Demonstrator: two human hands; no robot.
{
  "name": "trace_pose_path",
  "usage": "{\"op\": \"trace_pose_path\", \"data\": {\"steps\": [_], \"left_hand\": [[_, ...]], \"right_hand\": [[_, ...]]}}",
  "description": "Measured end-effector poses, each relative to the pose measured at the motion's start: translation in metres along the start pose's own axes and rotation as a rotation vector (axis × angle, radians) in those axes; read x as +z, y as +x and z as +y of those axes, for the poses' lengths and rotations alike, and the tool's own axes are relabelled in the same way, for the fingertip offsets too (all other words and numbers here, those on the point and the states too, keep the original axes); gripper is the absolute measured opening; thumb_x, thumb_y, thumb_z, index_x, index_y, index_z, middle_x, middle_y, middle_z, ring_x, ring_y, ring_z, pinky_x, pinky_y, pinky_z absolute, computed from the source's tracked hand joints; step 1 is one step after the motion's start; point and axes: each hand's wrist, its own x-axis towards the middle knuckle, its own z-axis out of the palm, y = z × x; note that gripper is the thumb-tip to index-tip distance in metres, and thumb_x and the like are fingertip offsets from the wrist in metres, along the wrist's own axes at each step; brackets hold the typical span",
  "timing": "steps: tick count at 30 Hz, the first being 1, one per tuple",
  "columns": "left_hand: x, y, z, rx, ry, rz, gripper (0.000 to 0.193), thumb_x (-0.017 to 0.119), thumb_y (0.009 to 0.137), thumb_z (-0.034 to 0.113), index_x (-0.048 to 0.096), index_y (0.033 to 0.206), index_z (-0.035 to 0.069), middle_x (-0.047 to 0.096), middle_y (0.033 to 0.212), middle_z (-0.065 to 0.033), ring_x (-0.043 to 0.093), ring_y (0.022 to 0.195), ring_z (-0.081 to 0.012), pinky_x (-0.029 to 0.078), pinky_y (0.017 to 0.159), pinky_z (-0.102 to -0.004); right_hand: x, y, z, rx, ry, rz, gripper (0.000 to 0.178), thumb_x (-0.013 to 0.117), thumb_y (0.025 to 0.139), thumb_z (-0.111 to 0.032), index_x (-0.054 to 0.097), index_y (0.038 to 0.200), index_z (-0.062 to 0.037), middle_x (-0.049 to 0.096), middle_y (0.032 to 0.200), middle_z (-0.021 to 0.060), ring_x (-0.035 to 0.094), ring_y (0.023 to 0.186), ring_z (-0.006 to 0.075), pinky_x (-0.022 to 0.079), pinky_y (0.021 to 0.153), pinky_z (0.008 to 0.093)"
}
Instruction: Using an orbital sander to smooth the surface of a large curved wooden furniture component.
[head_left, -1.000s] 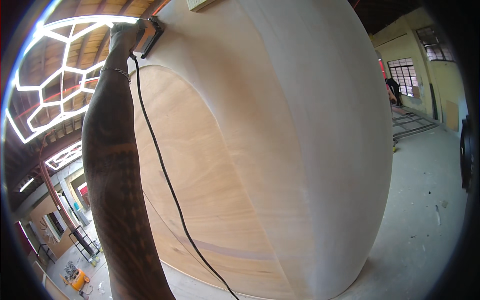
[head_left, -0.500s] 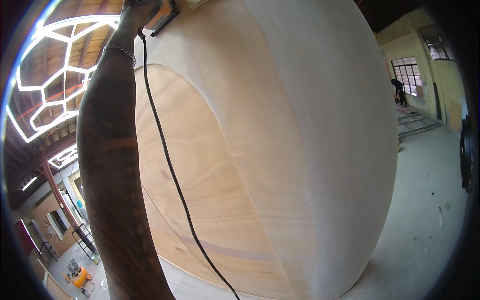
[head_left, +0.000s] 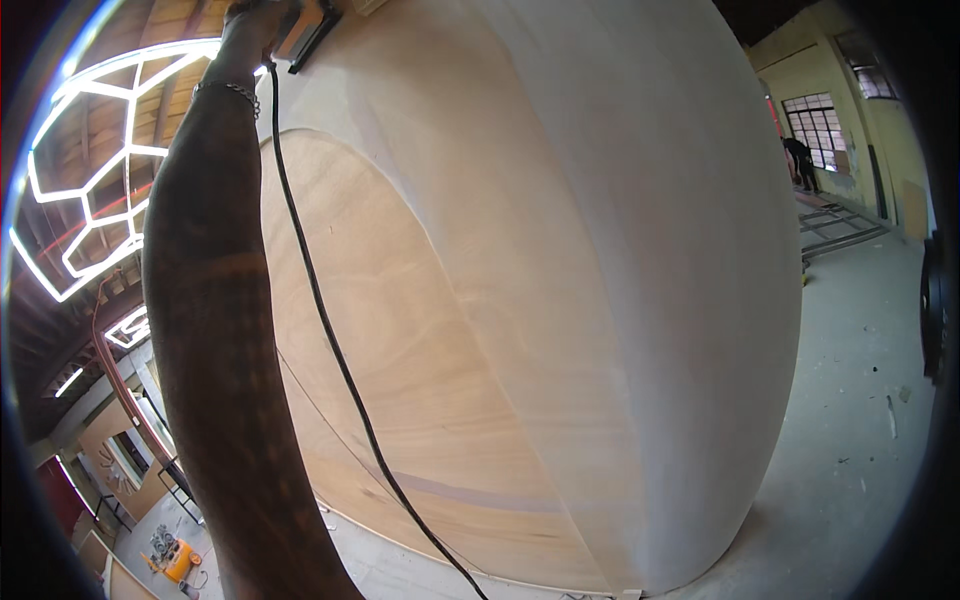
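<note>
Sander [head_left: 312,30] held against plywood [head_left: 420,330]; left hand [head_left: 255,15] apparently wrapped around it, fingers cropped.

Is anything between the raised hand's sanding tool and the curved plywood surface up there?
Nothing visible. The left hand holds the power tool flat against the plywood form at the frame's top edge. Its black cord hangs down beside the forearm, clear of the contact spot.
</note>
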Motion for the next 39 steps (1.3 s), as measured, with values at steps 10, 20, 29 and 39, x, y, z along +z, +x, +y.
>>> {"op": "trace_pose_path", "data": {"steps": [10,20,29,39], "left_hand": [[-0.005,0.002,-0.013,-0.206,-0.818,-0.005,0.027,0.062,0.094,0.031,0.058,0.077,0.010,0.057,0.063,-0.0009,0.052,0.052,-0.0129,0.040,0.047,-0.0295],[-0.023,-0.016,-0.026,0.329,0.604,-0.083,0.023,0.060,0.094,0.030,0.063,0.090,0.008,0.065,0.072,-0.0052,0.062,0.075,-0.0233,0.043,0.085,-0.0484],[-0.001,-0.037,-0.062,0.454,0.335,0.315,0.033,0.056,0.087,0.026,0.065,0.113,0.010,0.057,0.129,-0.0157,0.040,0.131,-0.0325,0.026,0.113,-0.0480],[-0.011,-0.081,-0.007,0.056,-0.411,0.311,0.037,0.062,0.085,0.007,0.055,0.122,0.007,0.053,0.101,-0.0087,0.053,0.097,-0.0255,0.051,0.079,-0.0355]], "right_hand": [[-0.017,0.005,0.002,0.094,0.088,-0.113,0.014,0.070,0.068,-0.023,0.074,0.062,-0.0111,0.070,0.070,0.0153,0.069,0.065,0.0314,0.054,0.062,0.0430],[-0.020,0.030,-0.005,0.039,0.126,-0.010,0.014,0.069,0.067,-0.022,0.070,0.060,-0.0103,0.068,0.067,0.0154,0.067,0.063,0.0313,0.050,0.056,0.0455],[-0.039,0.051,-0.012,-0.013,-0.065,-0.099,0.015,0.069,0.072,-0.023,0.075,0.072,-0.0089,0.072,0.082,0.0161,0.070,0.073,0.0319,0.053,0.063,0.0447],[-0.035,0.054,-0.003,0.071,0.160,-0.105,0.022,0.060,0.080,-0.021,0.069,0.063,-0.0105,0.068,0.065,0.0111,0.065,0.059,0.0268,0.050,0.057,0.0426]]}}
